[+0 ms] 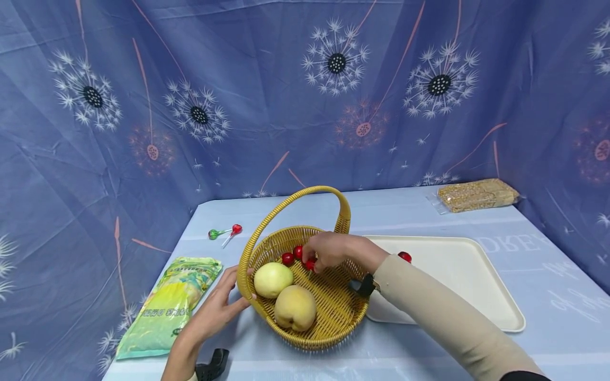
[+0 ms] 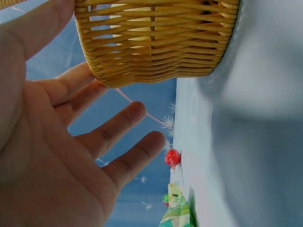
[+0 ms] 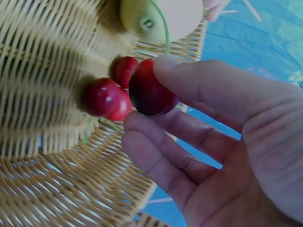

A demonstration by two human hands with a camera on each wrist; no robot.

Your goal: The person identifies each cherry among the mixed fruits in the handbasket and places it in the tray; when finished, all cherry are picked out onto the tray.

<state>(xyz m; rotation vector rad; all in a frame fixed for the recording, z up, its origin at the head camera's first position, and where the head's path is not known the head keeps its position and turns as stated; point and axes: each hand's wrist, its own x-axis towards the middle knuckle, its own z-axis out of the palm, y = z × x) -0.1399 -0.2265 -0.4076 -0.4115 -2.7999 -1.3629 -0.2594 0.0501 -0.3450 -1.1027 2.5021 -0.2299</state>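
A yellow wicker basket (image 1: 329,317) (image 2: 156,42) (image 3: 52,179) with a tall handle stands on the table. Inside lie a pale green apple (image 1: 272,279) (image 3: 165,16), a yellowish apple (image 1: 295,307) and two red cherries (image 1: 288,258) (image 3: 105,98). My right hand (image 1: 329,251) (image 3: 189,123) reaches into the basket and pinches a third cherry (image 1: 310,264) (image 3: 149,90) between thumb and fingers. My left hand (image 1: 224,301) (image 2: 90,123) rests with straight fingers against the basket's left wall, steadying it.
A cream tray (image 1: 467,286) lies right of the basket with one cherry (image 1: 404,256) on it. A green packet (image 1: 169,304) lies at the left, two lollipops (image 1: 224,233) (image 2: 172,157) behind it, and a packaged cereal bar (image 1: 476,194) at the back right. Blue cloth walls surround the table.
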